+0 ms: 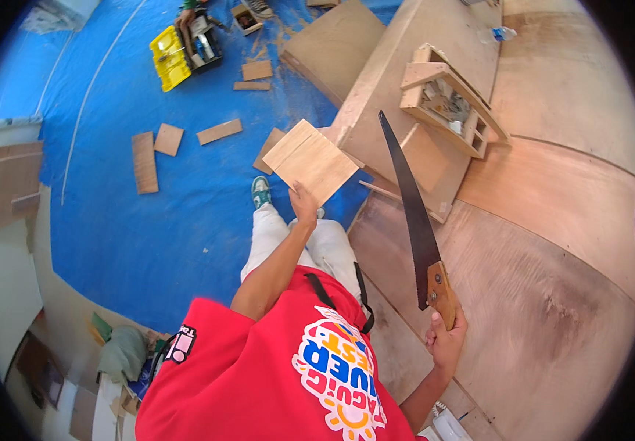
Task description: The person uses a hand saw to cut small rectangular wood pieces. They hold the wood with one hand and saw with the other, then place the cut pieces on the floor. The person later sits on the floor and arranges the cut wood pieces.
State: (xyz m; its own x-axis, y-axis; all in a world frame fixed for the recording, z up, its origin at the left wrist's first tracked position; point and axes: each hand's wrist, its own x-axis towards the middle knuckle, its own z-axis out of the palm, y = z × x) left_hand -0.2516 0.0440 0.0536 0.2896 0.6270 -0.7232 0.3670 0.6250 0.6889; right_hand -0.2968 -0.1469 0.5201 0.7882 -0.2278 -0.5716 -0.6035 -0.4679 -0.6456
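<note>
My left hand (302, 203) grips the near edge of a pale square wooden board (316, 160), which has a dark line across it and is held out above the blue floor sheet. My right hand (446, 334), low at the right, is closed on the wooden handle of a hand saw (414, 206). The saw's long dark blade points up and away, its tip beside a plywood platform (376, 128) and below an open wooden box frame (446, 103) with small bits inside. The blade and board are apart.
Loose wood offcuts (144, 162) lie on the blue sheet (119, 242). An open yellow toolbox (170, 59) sits at the top, beside another person's hand (185, 20) and shoe (259, 7). Large plywood panels (523, 250) cover the right side. A plastic bottle (503, 34) lies top right.
</note>
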